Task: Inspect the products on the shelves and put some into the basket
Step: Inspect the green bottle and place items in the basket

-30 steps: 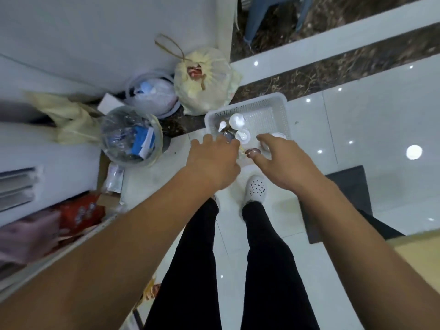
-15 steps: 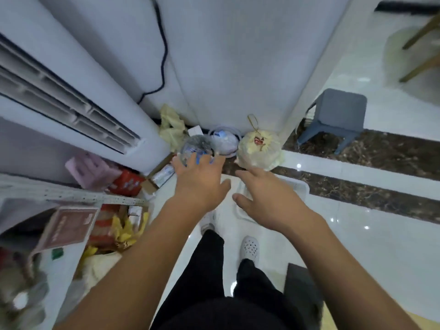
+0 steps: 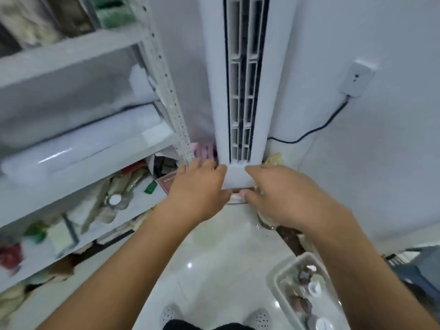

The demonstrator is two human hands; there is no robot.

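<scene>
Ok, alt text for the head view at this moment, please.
Both hands, left hand and right hand, reach forward, holding nothing visible, before a white standing air conditioner. Stocked shelves stand at left; the white basket of products sits on the floor at lower right.

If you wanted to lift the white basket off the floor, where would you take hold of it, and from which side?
Probably by the rim, from above. The basket sits upright on the floor, lower right, beside the right forearm. Its open top is full of small jars and bottles, but the raised left rim is bare and exposed. The right hand is nearer, though the far rim is hidden behind that arm.
</scene>
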